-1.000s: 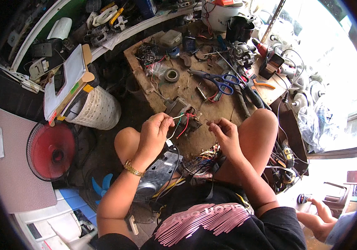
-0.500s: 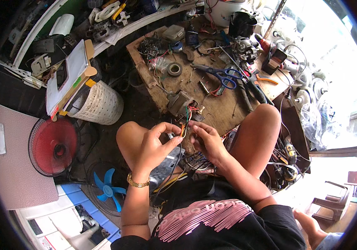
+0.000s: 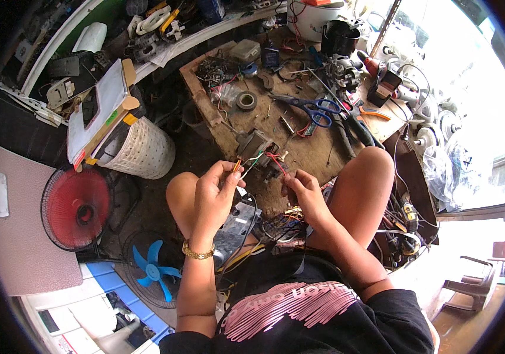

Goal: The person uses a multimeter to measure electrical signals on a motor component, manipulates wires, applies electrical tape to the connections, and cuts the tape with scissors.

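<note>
A small grey fan motor [image 3: 255, 143] lies on the near edge of the wooden bench, with coloured wires coming out of its near side. Between thumb and fingers, my left hand [image 3: 216, 187] pinches orange wires [image 3: 238, 166] and white and green wires that run up to the motor. To its right, my right hand [image 3: 304, 193] is closed on the end of a red wire [image 3: 276, 163], drawn out from the motor. The fingertips hide the wire ends. Both hands are above my lap, just in front of the bench.
On the wooden bench [image 3: 308, 154] lie blue-handled scissors [image 3: 317, 109], a roll of black tape [image 3: 246, 101], pliers and loose scraps. A white basket [image 3: 149, 147] stands to the left, near a red fan [image 3: 78, 209] and blue fan blades [image 3: 153, 270]. Tangled wires [image 3: 282, 227] lie below my hands.
My hands have moved apart, the left one slightly left and the right one to the right. The red wire now stretches toward my right hand, separated from the orange and white ones.
</note>
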Motion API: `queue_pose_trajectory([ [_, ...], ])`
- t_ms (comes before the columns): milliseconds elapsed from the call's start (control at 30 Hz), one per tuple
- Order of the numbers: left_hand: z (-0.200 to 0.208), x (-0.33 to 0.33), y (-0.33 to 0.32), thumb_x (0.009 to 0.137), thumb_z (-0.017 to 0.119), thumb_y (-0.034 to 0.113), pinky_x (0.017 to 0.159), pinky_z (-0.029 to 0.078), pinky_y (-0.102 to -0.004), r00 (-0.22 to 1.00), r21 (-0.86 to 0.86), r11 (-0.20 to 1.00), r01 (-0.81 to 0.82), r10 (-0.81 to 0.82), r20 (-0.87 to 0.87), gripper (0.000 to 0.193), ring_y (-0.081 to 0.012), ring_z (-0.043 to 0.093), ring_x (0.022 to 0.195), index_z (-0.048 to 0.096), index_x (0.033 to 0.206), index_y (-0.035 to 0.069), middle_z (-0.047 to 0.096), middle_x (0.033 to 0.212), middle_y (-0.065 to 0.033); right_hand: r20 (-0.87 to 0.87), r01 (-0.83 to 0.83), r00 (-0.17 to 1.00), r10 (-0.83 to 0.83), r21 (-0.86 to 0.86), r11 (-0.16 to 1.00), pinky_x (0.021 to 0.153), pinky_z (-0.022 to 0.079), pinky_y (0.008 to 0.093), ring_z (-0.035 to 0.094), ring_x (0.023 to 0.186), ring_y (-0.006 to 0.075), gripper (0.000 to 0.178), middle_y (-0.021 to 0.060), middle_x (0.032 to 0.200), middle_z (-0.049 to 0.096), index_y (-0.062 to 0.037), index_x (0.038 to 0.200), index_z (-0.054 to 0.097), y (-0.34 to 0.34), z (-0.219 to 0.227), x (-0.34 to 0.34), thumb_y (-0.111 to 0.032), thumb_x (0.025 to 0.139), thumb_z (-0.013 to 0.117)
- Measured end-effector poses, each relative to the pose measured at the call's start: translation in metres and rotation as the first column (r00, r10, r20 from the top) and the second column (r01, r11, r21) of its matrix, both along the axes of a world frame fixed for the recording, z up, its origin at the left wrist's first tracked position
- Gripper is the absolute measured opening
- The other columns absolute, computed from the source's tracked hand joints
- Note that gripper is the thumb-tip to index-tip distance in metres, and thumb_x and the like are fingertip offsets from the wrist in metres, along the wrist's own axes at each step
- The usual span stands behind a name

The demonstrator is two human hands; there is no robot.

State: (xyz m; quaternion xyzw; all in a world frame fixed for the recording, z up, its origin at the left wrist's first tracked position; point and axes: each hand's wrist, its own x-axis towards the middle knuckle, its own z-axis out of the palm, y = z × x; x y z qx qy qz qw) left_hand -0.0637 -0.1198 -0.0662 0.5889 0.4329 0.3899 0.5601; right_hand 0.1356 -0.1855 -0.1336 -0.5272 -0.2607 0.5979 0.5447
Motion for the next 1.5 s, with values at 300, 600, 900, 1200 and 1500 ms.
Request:
queue_pose_trajectory([
  [300,-0.001,-0.006,-0.004,0.089,0.061,0.001,0.071,0.05,-0.0298,0.975,0.255,0.967,0.018,0.04,-0.22,0.012,-0.0186,0.066,0.08,0.065,0.1,-0.002,0.068,0.087,-0.0104,0.708,0.042,0.678,-0.198,0.232,0.972,0.062,0.047,0.0358,0.063,0.065,0.0213,0.017,0.0158,0.069,0.062,0.0005,0.089,0.067,0.027,0.014,0.035,-0.017,0.089,0.065],
  [600,-0.004,-0.006,0.005,0.091,0.061,0.0,0.074,0.051,-0.026,0.991,0.269,0.959,-0.085,0.108,-0.073,0.01,-0.0113,0.064,0.083,0.064,0.101,-0.002,0.068,0.089,-0.0072,0.925,-0.504,0.366,-0.105,0.291,0.813,0.071,0.052,0.0432,0.065,0.081,0.0344,0.017,0.0111,0.086,0.064,-0.0079,0.091,0.071,0.084,0.038,0.021,-0.018,0.077,0.073],
  [900,-0.013,-0.012,0.004,0.096,0.06,0.005,0.077,0.05,-0.0229,0.985,0.064,0.997,-0.033,0.022,0.169,0.013,-0.0099,0.063,0.083,0.06,0.108,0.0,0.065,0.092,-0.0039,0.857,-0.603,0.513,-0.047,0.398,0.691,0.07,0.052,0.0414,0.065,0.08,0.0336,0.012,0.0125,0.084,0.063,-0.0045,0.085,0.067,0.09,0.029,0.039,-0.01,0.075,0.072],
  [1200,-0.009,-0.009,0.005,0.096,0.06,0.005,0.076,0.05,-0.0234,0.982,0.055,0.998,-0.036,0.025,0.185,0.012,-0.0117,0.062,0.082,0.055,0.107,0.004,0.061,0.092,-0.0034,0.695,-0.643,0.704,0.146,0.535,0.549,0.07,0.043,0.0375,0.054,0.08,0.0286,0.02,0.0118,0.079,0.052,-0.0021,0.076,0.057,0.078,0.051,0.036,-0.014,0.068,0.07],
  [1500,-0.009,-0.004,0.003,0.094,0.062,0.007,0.073,0.048,-0.0231,0.995,0.153,0.987,-0.041,0.027,0.093,0.008,-0.0087,0.061,0.08,0.062,0.096,-0.001,0.065,0.083,-0.0026,0.835,-0.715,0.28,-0.473,0.51,0.478,0.064,0.049,0.0361,0.054,0.083,0.0256,0.029,0.0049,0.09,0.054,-0.0122,0.093,0.068,0.062,0.102,-0.007,-0.024,0.068,0.076],
])
